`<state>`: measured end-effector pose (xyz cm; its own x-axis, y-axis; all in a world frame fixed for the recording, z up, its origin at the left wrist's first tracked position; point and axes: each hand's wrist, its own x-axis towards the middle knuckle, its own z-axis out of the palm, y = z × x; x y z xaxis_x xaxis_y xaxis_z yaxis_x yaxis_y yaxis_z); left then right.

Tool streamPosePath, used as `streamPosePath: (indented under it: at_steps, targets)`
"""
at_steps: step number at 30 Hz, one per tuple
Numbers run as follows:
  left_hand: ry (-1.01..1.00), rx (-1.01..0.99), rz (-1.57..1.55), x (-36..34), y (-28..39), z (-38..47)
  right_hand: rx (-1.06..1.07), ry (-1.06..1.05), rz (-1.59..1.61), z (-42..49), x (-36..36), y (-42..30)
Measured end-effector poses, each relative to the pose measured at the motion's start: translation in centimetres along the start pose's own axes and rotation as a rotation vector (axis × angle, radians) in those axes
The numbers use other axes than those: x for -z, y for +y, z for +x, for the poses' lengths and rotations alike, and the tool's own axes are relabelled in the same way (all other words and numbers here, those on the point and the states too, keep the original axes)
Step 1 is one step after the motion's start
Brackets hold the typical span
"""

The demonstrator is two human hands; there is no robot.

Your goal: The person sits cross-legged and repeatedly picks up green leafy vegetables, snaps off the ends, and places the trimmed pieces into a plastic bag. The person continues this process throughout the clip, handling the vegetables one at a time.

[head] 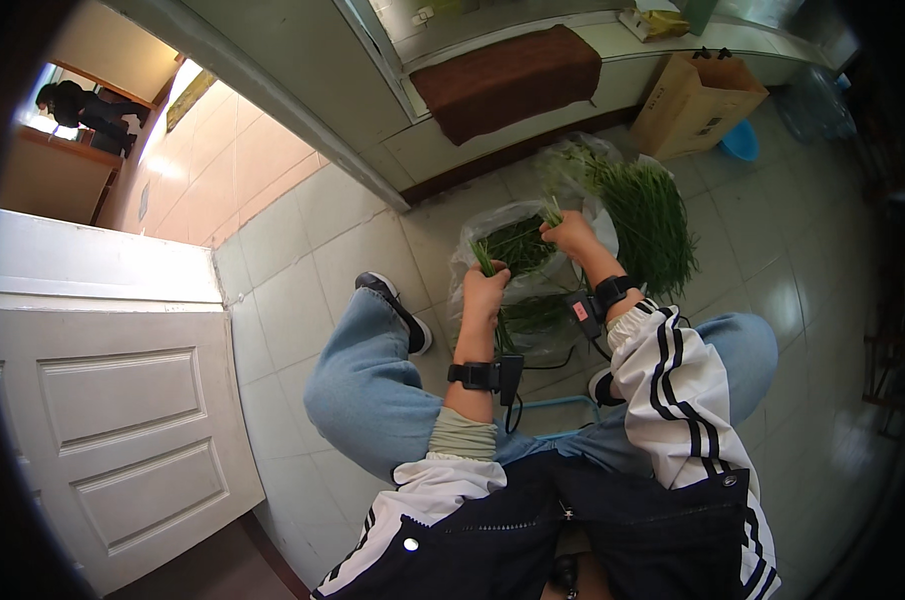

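Gripped in my left hand (485, 291) is a small bunch of long green stalks (483, 257), whose leaves hang below the fist. My right hand (570, 234) pinches a few pale stalk ends (553, 214) between thumb and fingers. Both hands are over a clear plastic bag (464, 232) spread on the floor, with loose green leaves (524, 244) inside it. Beyond my right hand lies a large heap of long, thin leafy greens (647, 225), partly on plastic. Each forearm wears a black strap with a small box and a cable.
A brown paper bag (692, 109), a blue basin (739, 141) and a large clear water bottle (812, 105) stand by the wall. Brown cloth (509, 82) drapes the ledge. A white panelled door (126, 420) is at left; a person (85, 109) bends in the far room.
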<state>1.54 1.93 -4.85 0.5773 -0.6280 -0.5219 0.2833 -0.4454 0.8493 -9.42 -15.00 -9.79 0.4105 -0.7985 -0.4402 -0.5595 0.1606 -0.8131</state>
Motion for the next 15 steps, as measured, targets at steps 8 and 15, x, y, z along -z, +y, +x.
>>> streamPosePath:
  at_steps: [8,15]
  targets:
    - [-0.001,0.032,-0.016,-0.1,-0.9,0.3,-0.359,-0.109,0.052,-2.1,3.1,1.6]
    - [-0.067,0.057,-0.060,-0.7,-0.5,0.6,-0.294,-0.162,0.471,-6.6,7.9,-3.0]
